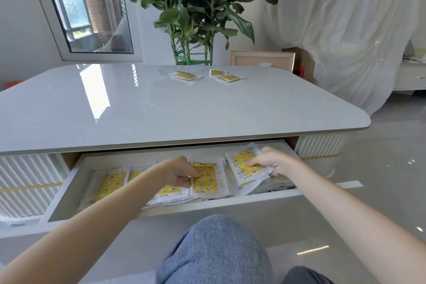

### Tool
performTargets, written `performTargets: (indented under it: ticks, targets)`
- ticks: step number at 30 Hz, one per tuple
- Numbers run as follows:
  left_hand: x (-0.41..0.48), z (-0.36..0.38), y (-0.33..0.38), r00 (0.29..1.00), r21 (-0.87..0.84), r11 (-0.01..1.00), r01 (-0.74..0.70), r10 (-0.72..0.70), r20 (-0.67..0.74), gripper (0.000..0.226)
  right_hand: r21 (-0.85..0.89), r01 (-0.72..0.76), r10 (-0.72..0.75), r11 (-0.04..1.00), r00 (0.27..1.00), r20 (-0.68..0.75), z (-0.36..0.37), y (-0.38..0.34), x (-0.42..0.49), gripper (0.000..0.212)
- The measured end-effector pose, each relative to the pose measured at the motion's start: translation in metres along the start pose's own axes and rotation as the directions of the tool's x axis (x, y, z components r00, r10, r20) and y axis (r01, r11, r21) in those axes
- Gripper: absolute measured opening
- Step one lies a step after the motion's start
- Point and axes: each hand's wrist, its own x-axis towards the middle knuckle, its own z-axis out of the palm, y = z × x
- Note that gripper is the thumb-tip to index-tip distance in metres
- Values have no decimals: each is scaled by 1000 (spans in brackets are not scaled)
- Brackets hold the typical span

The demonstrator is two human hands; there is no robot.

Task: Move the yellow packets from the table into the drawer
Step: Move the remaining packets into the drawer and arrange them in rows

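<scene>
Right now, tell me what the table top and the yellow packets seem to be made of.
The table top looks like glossy glass or polished stone: it mirrors the window. The yellow packets seem clear plastic film over yellow contents, with shiny crinkled edges.

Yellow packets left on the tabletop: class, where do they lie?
In the head view, the tabletop packets lie near the far edge of the table, right of centre, before the potted plant, near the picture frame.

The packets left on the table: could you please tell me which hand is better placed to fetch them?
Probably the right hand: the table packets lie right of centre, on its side, though it must release its held packet.
</scene>
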Motion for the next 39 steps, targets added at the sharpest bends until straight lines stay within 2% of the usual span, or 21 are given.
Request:
performTargets:
  ticks: [5,9,10,11,13,15,16,18,21,23,25,28,31,34,35,38,39]
  targets:
    - [28,17,4,992,112,994,-14,28,-124,43,29,-105,106,994,994,-32,-7,2,10,15]
    - [38,24,10,976,218,976,-23,69,-206,17,25,-128,130,991,990,-48,-7,4,19,14]
    - [40,26,10,974,254,967,-26,82,-211,15,28,-129,131,991,990,-51,-6,4,22,20]
    - [41,26,10,969,314,949,-30,104,-222,19,16,-125,126,992,991,-48,-7,5,24,36]
    - [42,25,8,941,517,854,-58,220,-258,28,-23,-91,89,996,993,-72,-4,7,30,61]
    - [40,27,8,898,702,708,-74,354,-263,30,-84,-44,35,996,993,-110,-1,8,32,67]
    - [38,28,8,876,769,635,-70,408,-257,36,-114,-20,5,993,991,-130,0,9,34,67]
    - [36,30,9,847,859,511,-4,458,-269,73,-205,4,-39,979,985,-167,2,11,36,64]
    - [35,34,10,835,928,364,83,483,-264,84,-384,22,-107,923,974,-201,3,9,29,44]
    - [35,35,10,838,949,310,63,500,-218,79,-448,42,-151,893,966,-210,4,8,28,35]
    - [34,36,10,834,951,308,-21,530,-153,62,-479,51,-180,877,957,-228,5,6,26,30]
    - [29,44,13,831,950,283,-129,554,-52,45,-414,34,-145,910,959,-241,-1,6,26,34]
    - [31,55,18,834,944,265,-195,551,18,47,-255,-3,-57,967,972,-229,-13,8,26,54]
    - [37,68,22,838,946,168,-278,524,153,62,-266,-44,-29,963,964,-265,-28,16,27,54]
    - [40,73,23,838,942,132,-309,506,203,67,-289,-53,-34,956,957,-289,-32,19,26,48]
    - [47,86,28,829,930,31,-366,466,311,80,-399,-65,-85,914,934,-347,-42,27,27,4]
    - [50,90,30,825,925,7,-380,456,335,83,-433,-66,-101,899,931,-351,-43,30,27,2]
